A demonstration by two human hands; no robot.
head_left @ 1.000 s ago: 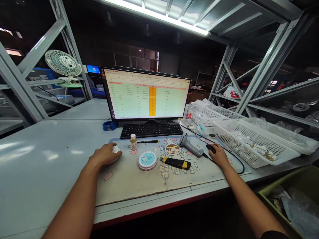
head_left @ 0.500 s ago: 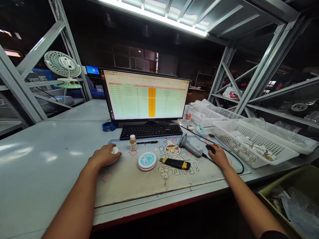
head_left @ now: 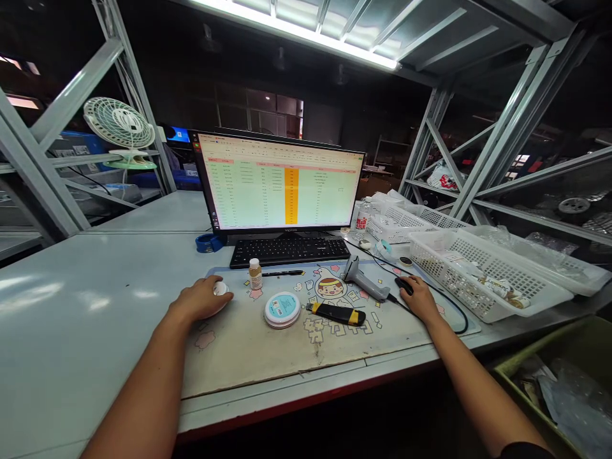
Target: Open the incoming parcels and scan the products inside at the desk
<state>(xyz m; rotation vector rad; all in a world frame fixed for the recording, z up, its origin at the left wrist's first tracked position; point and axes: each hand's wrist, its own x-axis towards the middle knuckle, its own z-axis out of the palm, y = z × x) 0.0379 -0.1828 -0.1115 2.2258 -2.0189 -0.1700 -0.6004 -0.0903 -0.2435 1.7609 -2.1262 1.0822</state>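
Black mouse (head_left: pixel 405 285) sits unmoved beneath the right hand (head_left: pixel 419 298), fingers loosely curled, as the left hand (head_left: pixel 198 299) stays half-closed around a white tub (head_left: pixel 220 289), work seemingly paused.

The left hand (head_left: pixel 198 300) half-hides a white object (head_left: pixel 220 289) — screen text (head_left: pixel 280 182) illegible.

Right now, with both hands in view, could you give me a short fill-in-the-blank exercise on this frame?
The right hand rests on a black ____.
The pen lies to the ____ of the small bottle.
The bottle's cap is ____.
The highlighted column on the screen is ____.
Missing words: mouse; right; white; orange.
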